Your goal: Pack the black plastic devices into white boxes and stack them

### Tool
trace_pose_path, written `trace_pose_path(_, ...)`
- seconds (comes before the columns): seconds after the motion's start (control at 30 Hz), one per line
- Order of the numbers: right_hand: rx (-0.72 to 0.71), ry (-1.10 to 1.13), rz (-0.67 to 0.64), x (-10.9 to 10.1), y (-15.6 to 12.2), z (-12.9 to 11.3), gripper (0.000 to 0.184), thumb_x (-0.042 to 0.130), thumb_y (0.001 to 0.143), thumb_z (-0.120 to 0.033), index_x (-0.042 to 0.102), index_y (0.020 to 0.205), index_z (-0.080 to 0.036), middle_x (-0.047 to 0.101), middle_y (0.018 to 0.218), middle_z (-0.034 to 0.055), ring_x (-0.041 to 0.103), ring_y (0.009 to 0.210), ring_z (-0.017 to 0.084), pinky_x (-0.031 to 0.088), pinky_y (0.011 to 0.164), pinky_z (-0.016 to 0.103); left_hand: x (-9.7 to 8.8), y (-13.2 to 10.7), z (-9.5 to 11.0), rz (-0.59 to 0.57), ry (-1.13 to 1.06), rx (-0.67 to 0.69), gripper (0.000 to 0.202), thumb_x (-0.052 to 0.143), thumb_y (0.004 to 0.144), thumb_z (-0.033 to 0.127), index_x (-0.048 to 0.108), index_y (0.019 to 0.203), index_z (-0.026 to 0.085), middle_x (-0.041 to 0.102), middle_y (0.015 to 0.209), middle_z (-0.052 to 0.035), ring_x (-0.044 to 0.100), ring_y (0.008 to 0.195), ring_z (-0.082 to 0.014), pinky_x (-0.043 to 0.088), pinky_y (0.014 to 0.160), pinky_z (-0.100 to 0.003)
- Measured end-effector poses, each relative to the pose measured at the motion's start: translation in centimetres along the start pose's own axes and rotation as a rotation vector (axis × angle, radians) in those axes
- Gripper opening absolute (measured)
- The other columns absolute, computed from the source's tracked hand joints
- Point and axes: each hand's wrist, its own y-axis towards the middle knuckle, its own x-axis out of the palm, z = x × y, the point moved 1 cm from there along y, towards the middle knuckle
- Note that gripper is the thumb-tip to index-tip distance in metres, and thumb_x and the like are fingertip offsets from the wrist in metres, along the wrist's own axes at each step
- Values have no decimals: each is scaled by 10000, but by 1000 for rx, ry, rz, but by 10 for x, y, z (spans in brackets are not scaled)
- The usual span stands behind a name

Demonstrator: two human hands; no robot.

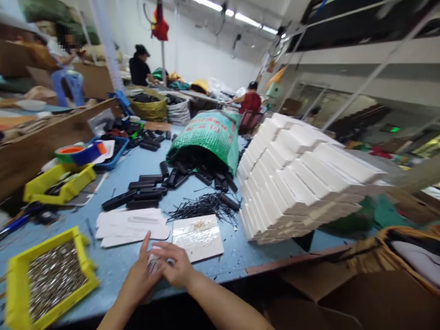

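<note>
At the table's near edge my left hand (140,275) and my right hand (177,266) meet. One finger of the left hand points up while its others curl around something small and pale, mostly hidden between the hands. The right hand's fingers are bent and pinched against that same spot. Just beyond the hands lie flat white card pieces (132,225), stacked loosely. To their right is a white board (199,240) with shiny clear strips on top. Thin black ties (202,207) form a heap behind it, and black oblong cases (146,192) lie further back.
A yellow bin (91,279) of small metal parts stands at left, another yellow bin (60,183) behind it. A green woven sack (209,135) spills black cases. White boxes (292,176) are stacked high at right. Several people work in the background.
</note>
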Motion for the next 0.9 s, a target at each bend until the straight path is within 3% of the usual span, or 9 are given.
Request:
trace_pose_path(0.07, -69, -109, -43, -2, -7, 2, 473, 655, 767, -470, 658, 1182, -243, 528, 1350, 56, 530, 1207, 239, 402, 1049, 374, 2, 3, -3, 90, -47, 17, 998, 658, 686, 471, 138, 1488, 184, 683, 1009, -101, 685, 879, -321, 522, 786, -416)
trace_pose_path(0.2, 139, -304, -97, -12, -33, -4, 1199, 829, 536, -365, 157, 1517, -213, 160, 1548, 134, 282, 1379, 335, 392, 1058, 439, 15, 8, 9, 245, -284, -20, 913, 577, 718, 596, 227, 1456, 187, 615, 1129, -137, 645, 989, -323, 518, 867, -471)
trace_pose_path(0.3, -25, -453, -47, -56, -47, -63, 1151, 809, 495, -305, 235, 1490, -229, 330, 1463, 125, 357, 1329, 344, 409, 1052, 427, 25, 20, 36, 218, -547, -12, 879, 585, 719, 592, 214, 1432, 238, 632, 995, -87, 650, 914, -280, 528, 857, -473)
trace_pose_path(0.37, -238, -507, 158, -118, -55, -136, 920, 759, 579, -302, 383, 1416, -251, 439, 1360, 96, 472, 1230, 303, 457, 1008, 406, 30, 29, 67, 206, -674, 20, 839, 674, 675, 538, 278, 1366, 274, 616, 999, -67, 629, 956, -265, 511, 894, -481)
trace_pose_path(0.43, -376, -573, 588, -204, -66, -217, 696, 666, 724, -293, 431, 1378, -264, 476, 1331, 85, 487, 1212, 276, 475, 980, 420, 38, 36, 107, 140, -718, 69, 674, 681, 707, 508, 376, 1267, 291, 578, 1125, -71, 600, 1031, -248, 493, 933, -469)
trace_pose_path(0.57, -507, -720, 1179, -385, -95, -324, 683, 683, 694, -243, 464, 1339, -190, 489, 1340, 104, 488, 1210, 256, 460, 968, 412, 71, 43, 200, -87, -643, 373, 440, 565, 841, 468, 441, 1222, 285, 423, 1395, -74, 502, 1209, -230, 462, 986, -389)
trace_pose_path(0.7, 142, -539, 1303, -489, -113, -307, 383, 720, 616, -167, 651, 987, -96, 663, 983, 105, 630, 874, 219, 512, 764, 348, 125, 65, 281, -243, -563, 532, 447, 549, 875, 410, 459, 1281, 247, 418, 1431, -90, 416, 1311, -234, 314, 1106, -386)
trace_pose_path(0.77, 326, -450, 1222, -502, -113, -276, 287, 744, 591, -166, 677, 857, -82, 674, 817, 88, 622, 715, 192, 497, 661, 306, 154, 80, 313, -264, -564, 571, 470, 558, 882, 375, 458, 1314, 219, 385, 1473, -96, 336, 1375, -222, 201, 1155, -355)
trace_pose_path(0.9, 313, -370, 1063, -497, -102, -227, 223, 688, 649, -236, 710, 817, -90, 679, 718, 70, 596, 614, 153, 464, 611, 256, 204, 101, 351, -289, -576, 584, 503, 475, 929, 387, 403, 1382, 178, 254, 1554, -98, 147, 1453, -193, 65, 1178, -323)
